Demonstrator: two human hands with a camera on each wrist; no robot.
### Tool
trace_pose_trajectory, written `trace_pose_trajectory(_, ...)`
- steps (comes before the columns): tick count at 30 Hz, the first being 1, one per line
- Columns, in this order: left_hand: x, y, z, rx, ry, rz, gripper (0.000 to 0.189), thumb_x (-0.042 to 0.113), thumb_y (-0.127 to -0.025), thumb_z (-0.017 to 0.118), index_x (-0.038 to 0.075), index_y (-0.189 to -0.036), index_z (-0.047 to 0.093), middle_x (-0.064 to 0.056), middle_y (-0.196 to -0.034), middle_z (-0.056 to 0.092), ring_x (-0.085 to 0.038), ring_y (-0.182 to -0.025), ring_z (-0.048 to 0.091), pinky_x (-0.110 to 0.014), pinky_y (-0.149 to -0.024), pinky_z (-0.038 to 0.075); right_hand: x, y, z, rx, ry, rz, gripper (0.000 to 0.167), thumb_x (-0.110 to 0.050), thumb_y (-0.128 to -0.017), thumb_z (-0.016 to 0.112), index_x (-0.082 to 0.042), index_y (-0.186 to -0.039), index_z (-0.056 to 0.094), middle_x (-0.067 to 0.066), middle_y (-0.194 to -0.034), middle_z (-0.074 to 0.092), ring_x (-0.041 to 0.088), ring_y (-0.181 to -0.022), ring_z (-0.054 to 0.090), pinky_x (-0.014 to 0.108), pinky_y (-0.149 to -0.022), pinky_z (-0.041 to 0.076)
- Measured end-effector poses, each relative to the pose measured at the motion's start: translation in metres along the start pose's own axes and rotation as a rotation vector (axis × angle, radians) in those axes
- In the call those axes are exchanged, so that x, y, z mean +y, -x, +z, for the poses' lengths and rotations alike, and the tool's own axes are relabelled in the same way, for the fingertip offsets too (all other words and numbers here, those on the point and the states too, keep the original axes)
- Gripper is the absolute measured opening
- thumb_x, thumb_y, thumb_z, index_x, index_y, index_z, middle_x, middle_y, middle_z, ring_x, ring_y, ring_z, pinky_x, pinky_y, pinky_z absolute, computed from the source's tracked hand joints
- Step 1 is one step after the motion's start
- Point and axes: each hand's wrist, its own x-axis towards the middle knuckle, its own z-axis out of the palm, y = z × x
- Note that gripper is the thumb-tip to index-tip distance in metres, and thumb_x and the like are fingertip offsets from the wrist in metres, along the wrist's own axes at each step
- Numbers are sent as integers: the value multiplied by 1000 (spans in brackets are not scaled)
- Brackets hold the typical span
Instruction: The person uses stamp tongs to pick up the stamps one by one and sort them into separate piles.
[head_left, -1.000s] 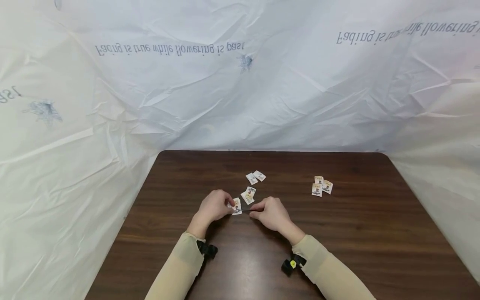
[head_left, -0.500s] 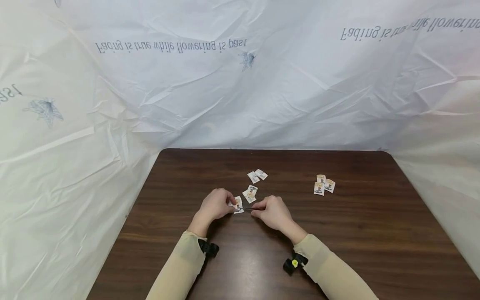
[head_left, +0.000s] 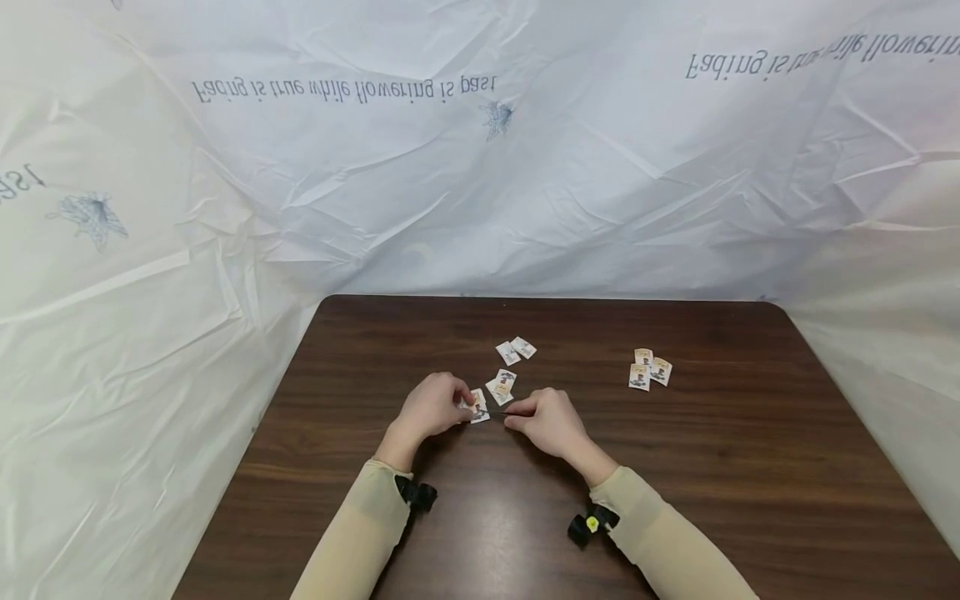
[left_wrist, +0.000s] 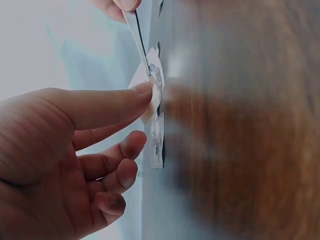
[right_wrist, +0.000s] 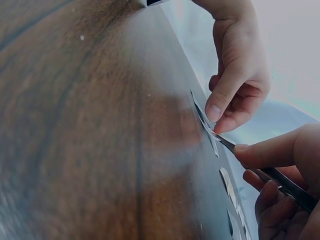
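Pinching one edge of a small printed slip [head_left: 480, 407], the left hand [head_left: 437, 403] sits at its nine o'clock, thumb and forefinger closed on it and the other fingers loosely curled around nothing, probably to steady the thin paper. From three o'clock, the right hand [head_left: 551, 423] grips slim metal tweezers [left_wrist: 138, 43] between thumb and fingers; their tips reach the slip beside the left thumb, a hold that seems meant for fine control where fingertips are too broad.

Near the held slip, toward two o'clock, lies an overlapping pair [head_left: 504, 384]; another pair [head_left: 524, 347] lies farther off at one o'clock, and a trio [head_left: 639, 377] well apart, nearly at three. The tabletop's [head_left: 675, 483] far edge runs along twelve o'clock, against white sheeting [head_left: 375, 192]. Toward six, the span between the sleeves [head_left: 352, 533] leaves both wrists room; the near pair limits movement toward two.
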Motion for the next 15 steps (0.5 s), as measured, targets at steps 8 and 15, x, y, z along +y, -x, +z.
trace_pose_trajectory(8, -1, 0, -1, 14, 35, -2, 12, 25, -86, 91, 22, -88, 80, 0, -86, 65, -14, -76, 55, -36, -71, 48, 0, -2, -1, 2, -1, 11, 9, -17, -88, 89, -18, -96, 89, -4, -93, 79, 15, -87, 73, 38, -78, 58)
trace_pose_trajectory(15, -3, -1, 0, 37, 35, 8, 14, 26, -84, 93, 25, -85, 79, 3, -84, 63, -13, -76, 55, -34, -72, 48, 0, -2, -1, 11, 4, 12, 8, -17, -86, 90, -20, -93, 89, -3, -94, 80, 16, -90, 74, 40, -81, 59)
